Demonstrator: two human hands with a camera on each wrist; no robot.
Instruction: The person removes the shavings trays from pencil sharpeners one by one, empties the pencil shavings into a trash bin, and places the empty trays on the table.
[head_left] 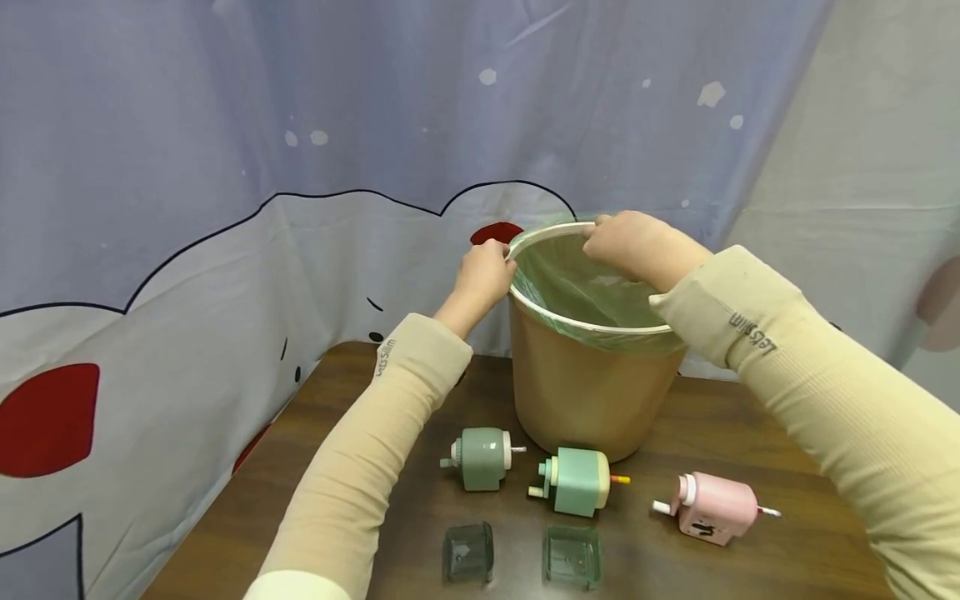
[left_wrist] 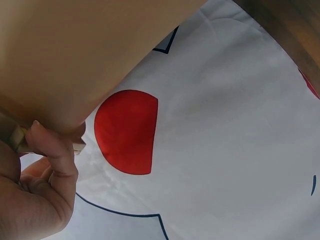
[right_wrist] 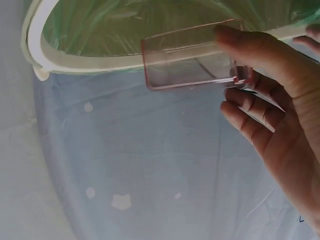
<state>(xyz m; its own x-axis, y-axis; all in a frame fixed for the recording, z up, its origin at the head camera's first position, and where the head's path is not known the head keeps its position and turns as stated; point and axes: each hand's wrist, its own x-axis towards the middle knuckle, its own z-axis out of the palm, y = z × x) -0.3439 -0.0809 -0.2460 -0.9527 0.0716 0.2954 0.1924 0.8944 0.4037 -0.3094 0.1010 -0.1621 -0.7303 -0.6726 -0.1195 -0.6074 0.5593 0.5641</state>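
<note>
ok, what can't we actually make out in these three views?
- Head: the clear pink tray is hidden behind the right hand.
- Head and right wrist: the bin bottom is hidden by the green liner.
- Left wrist: the left hand fingers are cut off by the frame edge.

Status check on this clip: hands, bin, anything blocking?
Left hand grips bin rim. Right hand holds clear pink tray at the rim. Three sharpeners, two trays in front; nothing blocking.
</note>
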